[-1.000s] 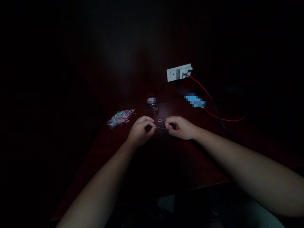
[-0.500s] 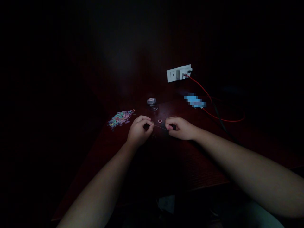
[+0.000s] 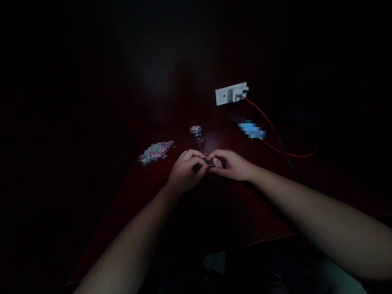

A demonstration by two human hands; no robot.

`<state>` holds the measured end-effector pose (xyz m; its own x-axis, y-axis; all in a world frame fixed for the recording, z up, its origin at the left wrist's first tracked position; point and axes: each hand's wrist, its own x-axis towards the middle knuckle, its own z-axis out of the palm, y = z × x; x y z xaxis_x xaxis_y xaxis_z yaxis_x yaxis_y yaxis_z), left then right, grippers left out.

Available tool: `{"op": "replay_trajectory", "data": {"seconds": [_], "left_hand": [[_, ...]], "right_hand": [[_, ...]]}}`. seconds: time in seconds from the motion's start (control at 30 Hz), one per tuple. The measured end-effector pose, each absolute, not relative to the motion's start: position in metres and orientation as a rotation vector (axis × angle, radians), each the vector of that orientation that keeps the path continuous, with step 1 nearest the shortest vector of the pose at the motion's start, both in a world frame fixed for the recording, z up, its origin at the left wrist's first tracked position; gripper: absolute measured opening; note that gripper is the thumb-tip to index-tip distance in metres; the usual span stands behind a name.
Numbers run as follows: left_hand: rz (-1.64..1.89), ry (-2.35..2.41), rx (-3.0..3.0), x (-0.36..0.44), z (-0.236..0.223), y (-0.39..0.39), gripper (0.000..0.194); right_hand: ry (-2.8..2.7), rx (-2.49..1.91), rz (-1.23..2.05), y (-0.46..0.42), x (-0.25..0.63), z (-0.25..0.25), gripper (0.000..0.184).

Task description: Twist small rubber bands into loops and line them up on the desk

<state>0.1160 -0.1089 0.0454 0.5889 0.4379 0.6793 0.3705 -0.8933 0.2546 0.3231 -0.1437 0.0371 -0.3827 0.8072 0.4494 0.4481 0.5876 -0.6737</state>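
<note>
My left hand [image 3: 187, 170] pinches a small pale rubber band [image 3: 210, 165] between thumb and forefinger. The loop sticks out to the right, slack, towards my right hand [image 3: 231, 164]. That hand's thumb and forefinger are apart around the loop's free end, with the other fingers curled behind; I see no grip on the band. Just beyond the fingertips lies a pink ring-shaped band [image 3: 206, 155], partly covered by my hands. A heap of coloured rubber bands [image 3: 155, 152] is on the table to the left.
A small clear jar with a lid [image 3: 196, 133] stands behind my hands on the dark red table [image 3: 245, 212]. At the back, a white wall socket [image 3: 225, 96] holds a plug with a red cable [image 3: 260, 109]. A blurred blue object [image 3: 251, 129] lies at right.
The rubber band was stretched between both hands and is now slack. My left hand has moved right, close to the right one, whose thumb and forefinger have parted.
</note>
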Motion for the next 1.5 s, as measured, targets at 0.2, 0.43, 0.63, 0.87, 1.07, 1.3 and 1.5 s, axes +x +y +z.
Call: {"op": "replay_trajectory", "data": {"seconds": [0.2,0.43,0.63,0.87,1.07,1.3,1.5], "left_hand": [[1.161,0.642,2.732,0.116,0.047,-0.113,0.004],[1.234,0.697,2.691,0.111,0.045,-0.108,0.003],[1.222,0.700,2.690,0.113,0.044,-0.108,0.002],[1.187,0.667,2.703,0.114,0.045,-0.110,0.002],[1.194,0.665,2.703,0.112,0.044,-0.108,0.002],[1.204,0.706,2.696,0.111,0.044,-0.106,0.004],[1.238,0.735,2.695,0.110,0.043,-0.104,0.005]], "right_hand": [[-2.079,-0.998,0.538,-0.138,0.330,0.035,0.022],[-1.970,-1.060,0.500,-0.134,0.338,0.037,0.019],[-1.982,-1.004,0.590,-0.140,0.333,0.039,0.019],[-2.032,-0.986,0.501,-0.144,0.327,0.042,0.015],[-2.040,-1.007,0.491,-0.144,0.327,0.043,0.015],[-2.018,-0.985,0.511,-0.144,0.329,0.042,0.010],[-1.975,-0.978,0.537,-0.145,0.330,0.040,0.008]]}}
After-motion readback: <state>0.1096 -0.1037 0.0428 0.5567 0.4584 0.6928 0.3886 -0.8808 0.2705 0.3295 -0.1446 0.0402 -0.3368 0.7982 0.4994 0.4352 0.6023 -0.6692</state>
